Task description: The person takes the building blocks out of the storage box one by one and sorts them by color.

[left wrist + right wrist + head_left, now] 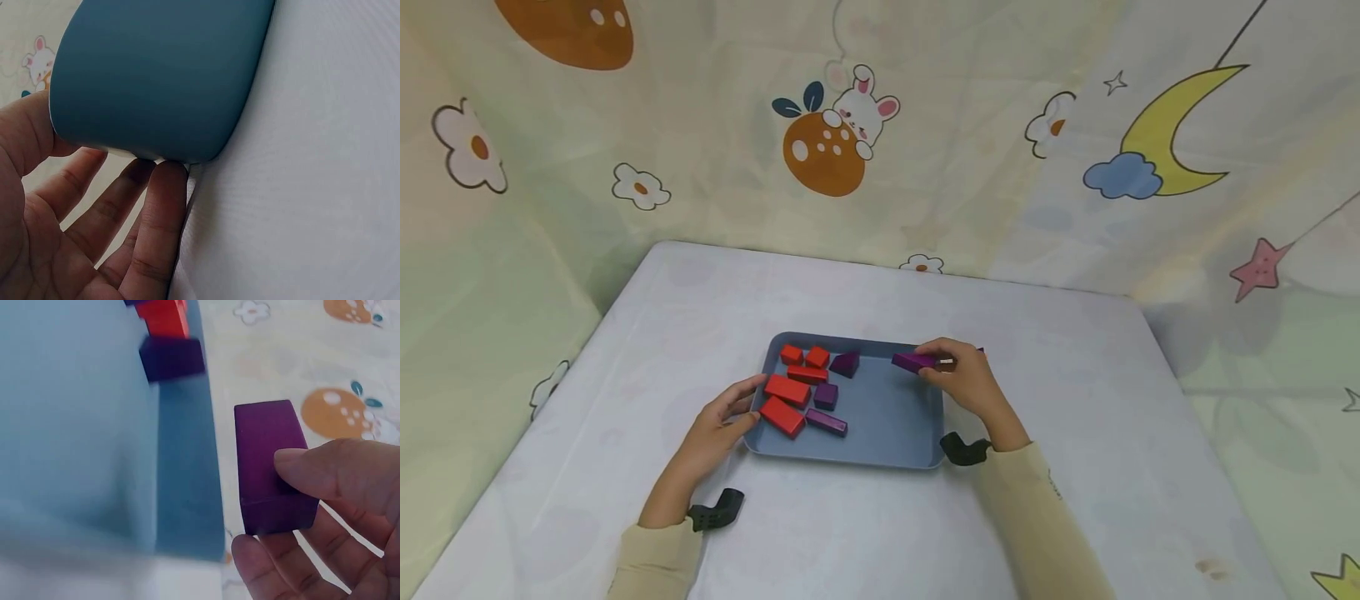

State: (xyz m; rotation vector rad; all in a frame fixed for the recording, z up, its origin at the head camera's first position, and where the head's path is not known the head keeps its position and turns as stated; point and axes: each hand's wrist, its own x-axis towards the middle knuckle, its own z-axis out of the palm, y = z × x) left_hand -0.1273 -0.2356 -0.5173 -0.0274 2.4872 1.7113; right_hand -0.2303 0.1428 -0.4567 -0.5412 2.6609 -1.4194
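My right hand (961, 375) pinches a purple block (914, 362) between thumb and fingers, above the right side of a shallow blue-grey tray (887, 433). In the right wrist view the purple block (269, 450) is oblong with flat faces, and the thumb presses on its broad side. At the tray's left edge, my left hand (721, 429) holds the rim. The left wrist view has the thumb on one side of the tray (156, 69) and the fingertips (169, 178) at its lower edge.
Several red blocks (787, 390) lie in the tray's left part. Beside them are a purple wedge-like block (846, 363), a purple cube (826, 396) and a long purple block (826, 422). A white-covered table (850, 533) lies beneath, with a patterned curtain (715, 125) behind.
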